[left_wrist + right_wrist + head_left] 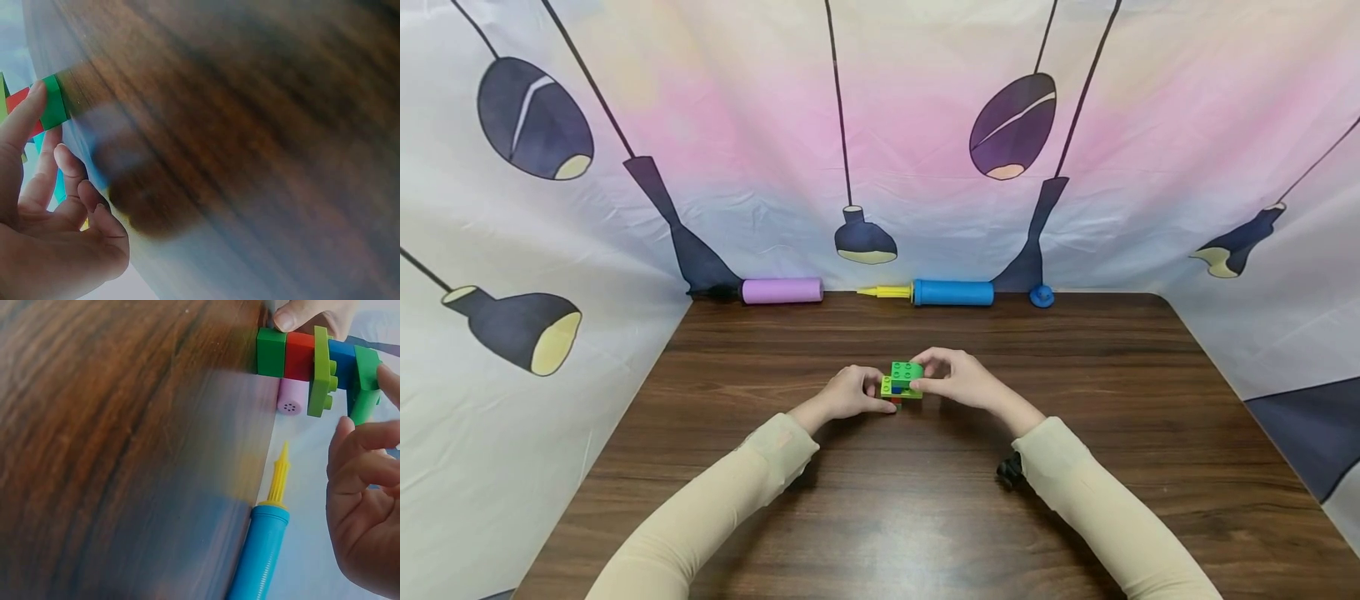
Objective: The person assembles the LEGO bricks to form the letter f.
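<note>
A small tower of toy building bricks stands on the table between the two hands. From the bottom, the right wrist view shows a dark green brick [271, 353], a red brick [299, 356], a lime plate [320, 378], a blue brick [340, 359] and a green curved brick [365, 378] on top. My left hand [852, 392] pinches the tower low down, its thumb against the dark green brick. From the other side, my right hand [958, 379] holds the green curved brick between thumb and fingers. The blue brick is mostly hidden in the head view.
Along the table's back edge lie a purple pump [782, 291], a blue pump [955, 292] with a yellow nozzle, and a small blue round piece [1041, 296]. Beside the right sleeve is a black object [1010, 469]. A printed cloth [760, 125] hangs behind the wooden table [880, 500].
</note>
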The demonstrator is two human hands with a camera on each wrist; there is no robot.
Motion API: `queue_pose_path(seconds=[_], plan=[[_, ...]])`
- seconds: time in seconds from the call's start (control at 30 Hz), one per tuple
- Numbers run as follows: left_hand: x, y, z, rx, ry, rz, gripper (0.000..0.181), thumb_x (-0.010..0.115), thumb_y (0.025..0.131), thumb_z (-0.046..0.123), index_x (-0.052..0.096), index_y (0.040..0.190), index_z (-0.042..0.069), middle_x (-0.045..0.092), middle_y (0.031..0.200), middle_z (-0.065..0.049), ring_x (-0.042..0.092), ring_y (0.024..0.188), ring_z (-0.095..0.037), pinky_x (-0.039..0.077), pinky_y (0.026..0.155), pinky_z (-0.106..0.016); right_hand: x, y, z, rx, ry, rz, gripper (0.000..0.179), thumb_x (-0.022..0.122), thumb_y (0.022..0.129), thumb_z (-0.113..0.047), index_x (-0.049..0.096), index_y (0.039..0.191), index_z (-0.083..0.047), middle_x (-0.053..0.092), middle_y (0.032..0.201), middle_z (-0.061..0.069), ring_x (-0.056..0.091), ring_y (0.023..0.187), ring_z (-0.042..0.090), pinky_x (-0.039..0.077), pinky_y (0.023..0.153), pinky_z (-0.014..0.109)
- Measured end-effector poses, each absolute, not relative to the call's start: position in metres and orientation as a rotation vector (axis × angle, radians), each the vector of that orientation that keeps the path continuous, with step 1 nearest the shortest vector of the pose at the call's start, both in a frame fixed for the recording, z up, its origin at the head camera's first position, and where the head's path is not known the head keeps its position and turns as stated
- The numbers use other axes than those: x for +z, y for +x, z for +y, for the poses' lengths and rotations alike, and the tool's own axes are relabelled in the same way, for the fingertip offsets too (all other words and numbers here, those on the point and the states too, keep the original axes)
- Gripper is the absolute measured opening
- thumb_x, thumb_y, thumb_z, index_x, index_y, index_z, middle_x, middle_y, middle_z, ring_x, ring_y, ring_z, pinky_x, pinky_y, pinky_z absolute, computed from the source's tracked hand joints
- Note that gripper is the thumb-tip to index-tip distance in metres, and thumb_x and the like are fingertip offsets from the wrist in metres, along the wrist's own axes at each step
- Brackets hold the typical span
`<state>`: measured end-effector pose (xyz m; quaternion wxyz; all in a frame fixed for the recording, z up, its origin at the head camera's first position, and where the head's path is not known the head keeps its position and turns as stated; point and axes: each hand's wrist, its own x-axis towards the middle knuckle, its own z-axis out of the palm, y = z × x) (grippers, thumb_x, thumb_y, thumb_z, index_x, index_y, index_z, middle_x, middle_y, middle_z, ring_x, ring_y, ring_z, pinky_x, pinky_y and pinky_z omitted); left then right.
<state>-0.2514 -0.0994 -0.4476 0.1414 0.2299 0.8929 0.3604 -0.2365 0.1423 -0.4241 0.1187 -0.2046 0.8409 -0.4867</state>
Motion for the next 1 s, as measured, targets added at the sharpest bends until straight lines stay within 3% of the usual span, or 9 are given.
queue_pose_path(seconds=[0.47,0.77,1.0], plan=[[-0.45,-0.251,-0.1,1.052,0.683,2.586,0.024,0.082,0.079,0.025,0.066,0.09,0.01,0.05,0.068,0.001,0.042,0.06,-0.011,0.035,0.059,-0.026,-0.423,-0.234,0.141,-1.402,-0.645,2.55,0.032,0.074,0.086,-0.034,0.067,0.113,-0.021,0.05,0.08,0.005,0.036,0.057,0.015,0.033,0.055,0.03],[-0.442,-0.246,-0.094,1.109,0.763,2.542,0.025,0.077,0.084,0.029,0.062,0.083,0.009,0.052,0.069,0.0,0.044,0.058,-0.011,0.036,0.055,-0.025,-0.417,-0.231,0.149,-1.433,-0.575,2.643,0.037,0.069,0.088,-0.041,0.066,0.119,-0.021,0.056,0.101,0.003,0.05,0.069,0.022,0.043,0.063,0.036],[-0.432,-0.24,-0.089,1.172,0.743,2.467,0.028,0.074,0.087,0.029,0.066,0.096,0.004,0.064,0.081,0.001,0.056,0.069,-0.013,0.047,0.063,-0.028,-0.414,-0.229,0.161,-1.479,-0.494,2.612,0.044,0.066,0.09,-0.045,0.064,0.124,-0.017,0.058,0.109,0.004,0.054,0.06,0.033,0.047,0.056,0.037]])
